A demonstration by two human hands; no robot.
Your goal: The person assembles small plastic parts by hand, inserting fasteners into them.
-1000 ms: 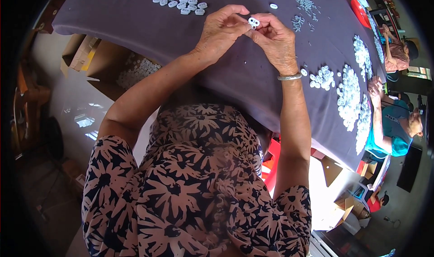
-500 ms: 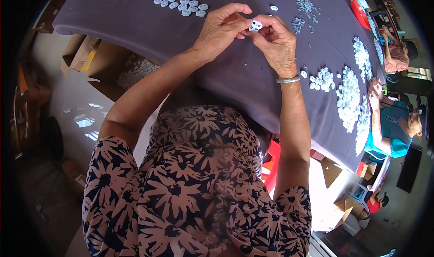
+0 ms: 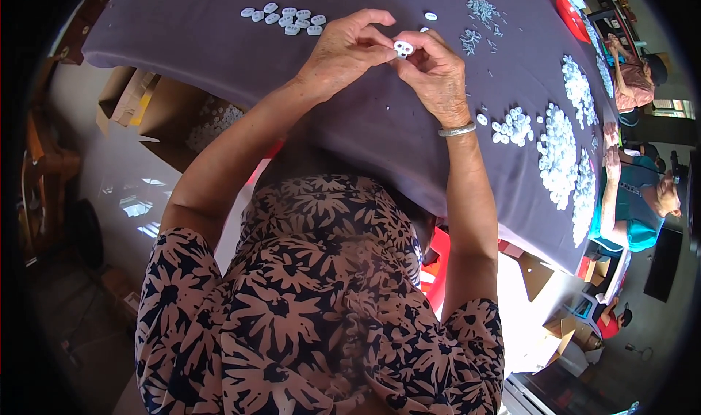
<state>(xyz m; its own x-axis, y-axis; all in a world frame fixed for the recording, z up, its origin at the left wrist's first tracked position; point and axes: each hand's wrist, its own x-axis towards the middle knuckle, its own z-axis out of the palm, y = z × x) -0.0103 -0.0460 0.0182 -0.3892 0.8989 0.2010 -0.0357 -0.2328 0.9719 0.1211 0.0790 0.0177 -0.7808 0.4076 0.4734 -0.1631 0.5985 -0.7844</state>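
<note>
Above the dark tablecloth (image 3: 350,126), my left hand (image 3: 337,53) and my right hand (image 3: 438,75) meet at their fingertips. Between them is a small white plastic cord lock (image 3: 403,47), oval with dark holes facing up. My right thumb and fingers pinch it from the right. The left thumb and fingertips close against its left side, and the left index finger is raised and bent. Just beyond my right fingers lies a loose white oval piece (image 3: 431,16). A group of similar white cord locks (image 3: 289,17) lies to the left of my hands.
Small metal springs (image 3: 482,9) are scattered beyond my right hand. White pieces form a small pile (image 3: 513,126) and larger heaps (image 3: 557,155) on the right. A red tray (image 3: 573,18) is at the far right. Below the table's left edge stands a cardboard box (image 3: 164,115). Co-workers sit at right.
Both hands have shifted slightly left and nearer to me in the picture. The cord lock has turned, so a different face with its holes shows.
</note>
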